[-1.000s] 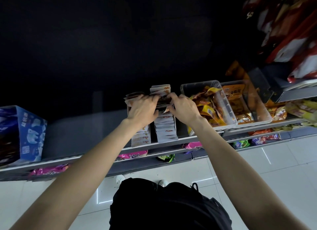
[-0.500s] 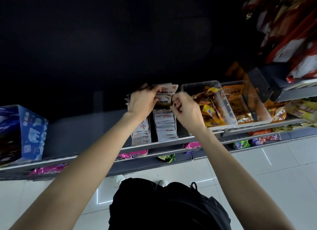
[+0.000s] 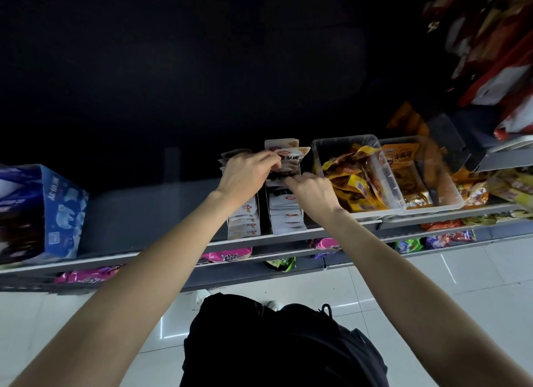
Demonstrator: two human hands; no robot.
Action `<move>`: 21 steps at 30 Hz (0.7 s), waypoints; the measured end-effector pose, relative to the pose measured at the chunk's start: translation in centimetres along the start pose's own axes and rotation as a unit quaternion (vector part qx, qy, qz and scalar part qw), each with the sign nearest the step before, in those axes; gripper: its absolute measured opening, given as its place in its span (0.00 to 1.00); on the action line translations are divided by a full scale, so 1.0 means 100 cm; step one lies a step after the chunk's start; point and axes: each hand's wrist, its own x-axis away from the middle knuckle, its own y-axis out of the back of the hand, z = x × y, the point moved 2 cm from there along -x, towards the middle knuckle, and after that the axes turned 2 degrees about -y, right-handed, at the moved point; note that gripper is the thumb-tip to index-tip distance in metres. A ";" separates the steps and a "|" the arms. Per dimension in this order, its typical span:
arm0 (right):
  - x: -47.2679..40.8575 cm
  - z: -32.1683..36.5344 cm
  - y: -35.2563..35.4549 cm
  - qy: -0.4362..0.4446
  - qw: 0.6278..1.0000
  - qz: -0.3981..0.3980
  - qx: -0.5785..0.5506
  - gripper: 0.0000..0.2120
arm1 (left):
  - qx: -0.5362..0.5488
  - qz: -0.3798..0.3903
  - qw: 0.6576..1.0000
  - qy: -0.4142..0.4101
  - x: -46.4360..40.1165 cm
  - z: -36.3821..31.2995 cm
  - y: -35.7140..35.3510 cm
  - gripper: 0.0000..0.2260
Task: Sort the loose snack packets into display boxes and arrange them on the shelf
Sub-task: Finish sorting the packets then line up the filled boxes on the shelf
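Two hands: both yours, at the right-hand row of white snack packets [image 3: 284, 213] on the grey metal shelf [image 3: 150, 219].
Left hand [image 3: 245, 174]: fingers curl round a white-and-brown packet [image 3: 288, 160] at the row's back.
Right hand [image 3: 313, 192]: fingertips pinch into the packets mid-row.
Beside, right: clear plastic tub [image 3: 386, 170] of orange-yellow packets.
Far left: blue carton [image 3: 62, 210].

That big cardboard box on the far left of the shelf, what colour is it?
Blue, with white polar bear pictures; the head view shows it.
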 end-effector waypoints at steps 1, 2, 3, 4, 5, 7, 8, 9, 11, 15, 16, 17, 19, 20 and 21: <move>-0.003 -0.001 0.004 -0.012 1.000 -0.020 -0.010 0.19 | 0.006 0.011 1.000 0.013 0.000 0.000 0.000 0.05; -0.007 -0.002 0.011 -0.032 0.998 -0.042 -0.024 0.16 | 0.007 0.029 0.999 0.034 -0.002 0.000 0.002 0.09; -0.012 -0.003 0.018 -0.055 0.995 -0.068 -0.041 0.13 | -0.002 0.056 0.997 0.056 -0.003 0.001 0.001 0.16; -0.017 -0.004 0.023 -0.077 0.991 -0.089 -0.064 0.11 | -0.017 0.077 0.994 0.070 -0.003 0.001 0.001 0.22; -0.022 -0.004 0.027 -0.100 0.985 -0.100 -0.098 0.10 | -0.032 0.086 0.993 0.076 -0.003 0.002 0.001 0.25; -0.028 -0.006 0.028 -0.125 0.974 -0.079 -0.169 0.13 | -0.046 0.085 0.992 0.087 -0.004 0.003 0.001 0.22; -0.028 -0.007 0.027 -0.126 0.969 -0.078 -0.199 0.14 | -0.048 0.087 0.991 0.095 -0.005 0.004 0.001 0.19; -0.024 -0.009 0.027 -0.129 0.962 -0.087 -0.224 0.14 | -0.048 0.092 0.990 0.100 -0.007 0.004 0.000 0.18; -0.008 -0.013 0.028 -0.146 0.947 -0.125 -0.256 0.15 | -0.045 0.097 0.989 0.106 -0.009 0.002 -0.002 0.17; 0.043 -0.010 0.016 -0.027 0.975 -0.090 -0.199 0.20 | -0.051 0.097 0.988 0.108 -0.011 0.000 -0.005 0.16; 0.050 -0.007 0.008 0.005 0.983 -0.061 -0.175 0.21 | -0.052 0.090 0.990 0.100 -0.010 -0.001 -0.005 0.15; 0.052 -0.005 0.002 0.018 0.986 -0.036 -0.159 0.22 | -0.054 0.081 0.991 0.088 -0.008 -0.001 -0.005 0.13; 0.044 -0.003 -0.004 0.015 0.988 -0.007 -0.155 0.19 | -0.056 0.073 0.993 0.075 -0.005 -0.001 -0.004 0.11; 0.037 -0.002 -0.004 0.017 0.988 0.007 -0.155 0.17 | -0.051 0.076 0.993 0.076 -0.003 -0.001 -0.004 0.10; 0.032 -0.002 -0.004 0.022 0.987 0.021 -0.156 0.16 | -0.044 0.078 0.993 0.080 -0.001 -0.001 -0.005 0.10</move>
